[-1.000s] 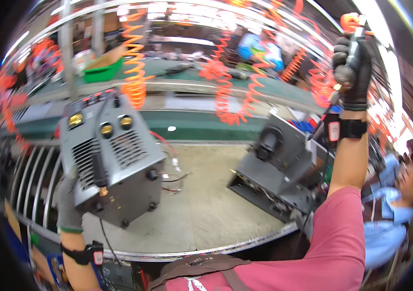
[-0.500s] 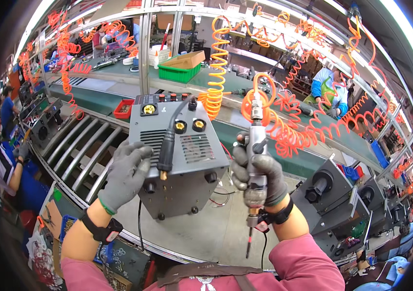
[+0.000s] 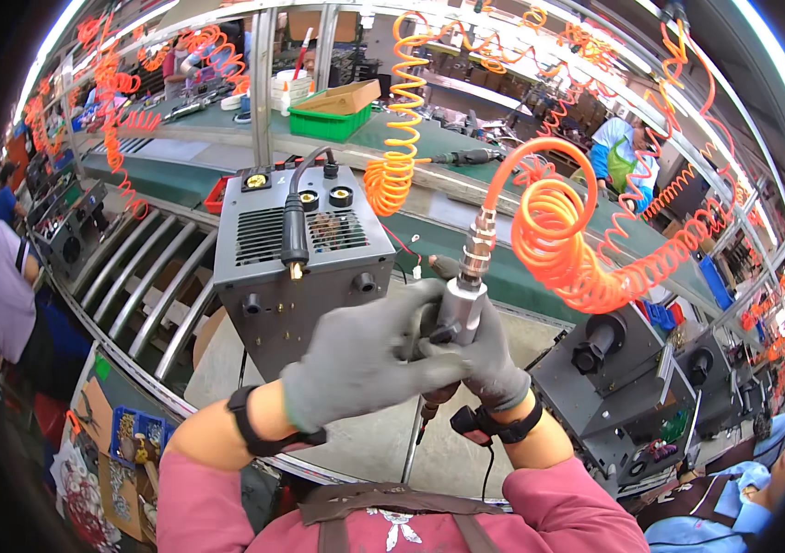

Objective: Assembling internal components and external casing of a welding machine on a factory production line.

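Note:
My right hand [image 3: 496, 361], in a grey glove, is wrapped round a silver air screwdriver [image 3: 466, 300] with its hose end up and its bit pointing down. My left hand [image 3: 356, 355], gloved alike, has come to the same tool, its thumb and fingers closed about the body from the left. The hands hide much of the tool's lower half. Beyond my left hand stands a grey welding machine casing [image 3: 273, 309] with slotted vents and brass-lined sockets. A black cable plug [image 3: 294, 230] with a brass tip lies over its top, untouched.
An orange coiled hose [image 3: 558, 240] runs from the tool to the right. Metal rollers [image 3: 148, 300] lie left of the casing. More grey casings [image 3: 609, 378] stand at right. A green bin [image 3: 328, 124] sits on the far bench, small-parts trays [image 3: 130, 433] at lower left. Other people work nearby.
My left hand has left the casing and moved right onto the air screwdriver. The tool has moved slightly left and tilted. The casing appears further left in view.

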`<action>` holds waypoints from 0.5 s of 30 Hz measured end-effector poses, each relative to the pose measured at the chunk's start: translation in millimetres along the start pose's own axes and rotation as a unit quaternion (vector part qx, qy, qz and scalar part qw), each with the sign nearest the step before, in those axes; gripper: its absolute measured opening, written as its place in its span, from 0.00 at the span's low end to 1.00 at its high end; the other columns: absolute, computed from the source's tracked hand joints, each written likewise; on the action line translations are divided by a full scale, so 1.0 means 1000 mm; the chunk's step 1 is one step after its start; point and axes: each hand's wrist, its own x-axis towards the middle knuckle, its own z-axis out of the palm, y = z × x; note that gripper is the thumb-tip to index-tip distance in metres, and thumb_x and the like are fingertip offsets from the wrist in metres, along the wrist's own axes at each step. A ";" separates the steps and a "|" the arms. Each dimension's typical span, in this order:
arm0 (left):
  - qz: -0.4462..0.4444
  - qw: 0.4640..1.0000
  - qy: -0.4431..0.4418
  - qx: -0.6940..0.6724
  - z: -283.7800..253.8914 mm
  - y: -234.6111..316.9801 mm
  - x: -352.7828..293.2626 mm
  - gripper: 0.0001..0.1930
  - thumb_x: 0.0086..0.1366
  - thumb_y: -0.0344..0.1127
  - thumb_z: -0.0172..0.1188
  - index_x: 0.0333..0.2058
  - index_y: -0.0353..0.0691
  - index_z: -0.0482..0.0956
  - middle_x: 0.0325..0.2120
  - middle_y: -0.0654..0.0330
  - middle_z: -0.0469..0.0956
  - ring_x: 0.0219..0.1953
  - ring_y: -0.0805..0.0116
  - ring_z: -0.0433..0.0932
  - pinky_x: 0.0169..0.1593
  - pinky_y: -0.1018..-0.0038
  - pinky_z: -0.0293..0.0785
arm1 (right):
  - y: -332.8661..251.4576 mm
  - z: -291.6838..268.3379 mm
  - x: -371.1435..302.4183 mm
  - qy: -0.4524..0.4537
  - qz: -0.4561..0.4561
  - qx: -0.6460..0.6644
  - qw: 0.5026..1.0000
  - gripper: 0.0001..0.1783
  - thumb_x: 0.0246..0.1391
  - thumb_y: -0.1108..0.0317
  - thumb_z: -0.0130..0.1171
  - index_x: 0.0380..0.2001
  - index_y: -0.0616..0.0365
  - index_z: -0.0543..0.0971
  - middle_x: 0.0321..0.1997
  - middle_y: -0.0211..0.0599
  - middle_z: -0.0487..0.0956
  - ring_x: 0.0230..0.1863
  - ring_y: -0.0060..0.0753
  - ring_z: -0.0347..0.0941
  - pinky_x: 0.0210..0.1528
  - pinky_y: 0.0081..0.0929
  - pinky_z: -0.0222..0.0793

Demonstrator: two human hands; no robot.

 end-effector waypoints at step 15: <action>-0.081 0.976 -0.088 -0.180 0.024 -0.020 0.024 0.19 0.60 0.39 0.58 0.48 0.36 0.72 0.33 0.60 0.76 0.31 0.78 0.74 0.35 0.78 0.72 | 0.005 -0.018 -0.017 -0.098 0.090 -0.018 0.991 0.43 0.36 0.83 0.59 0.59 0.56 0.57 0.35 0.31 0.73 0.29 0.20 0.71 0.30 0.22 0.70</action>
